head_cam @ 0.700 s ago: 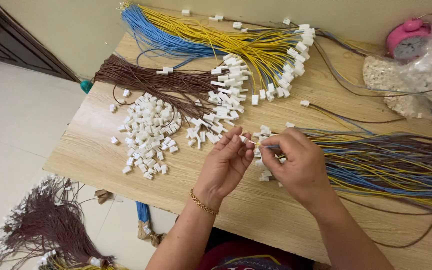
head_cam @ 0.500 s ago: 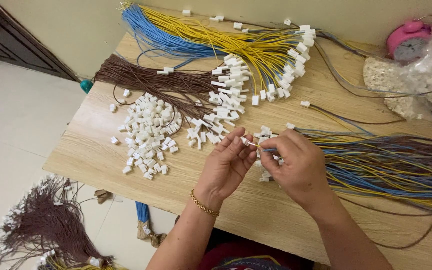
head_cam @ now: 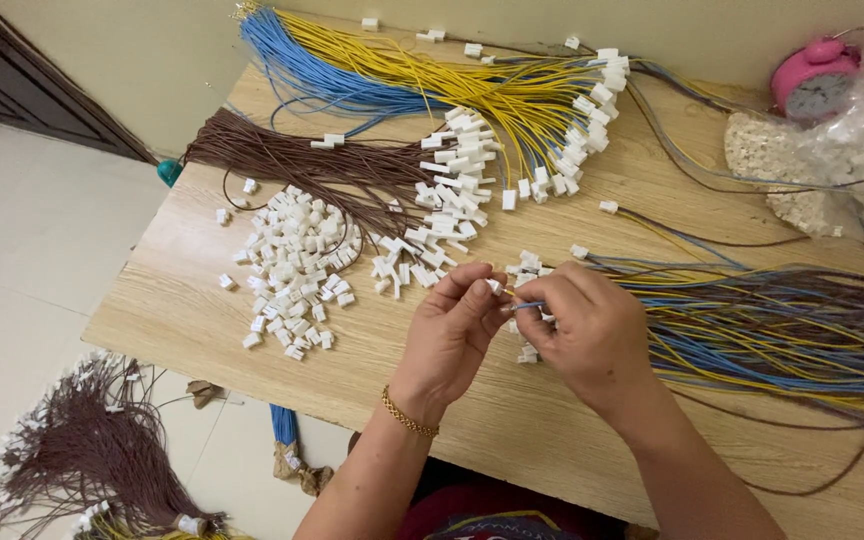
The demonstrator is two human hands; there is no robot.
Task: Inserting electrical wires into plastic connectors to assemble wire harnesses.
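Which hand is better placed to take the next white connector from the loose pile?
Left, probably. The left hand is next to the loose connector pile, while the right hand pinches a blue wire on the far side.

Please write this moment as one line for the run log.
left hand: pinches white connector | right hand: holds thin wires at it | loose connectors on wooden table

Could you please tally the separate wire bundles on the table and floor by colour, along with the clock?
Brown wire bundles: 2 (table, floor)
Blue and yellow wire bundle: 1
Mixed-colour wire bundle: 1
Pink alarm clock: 1
Total: 5
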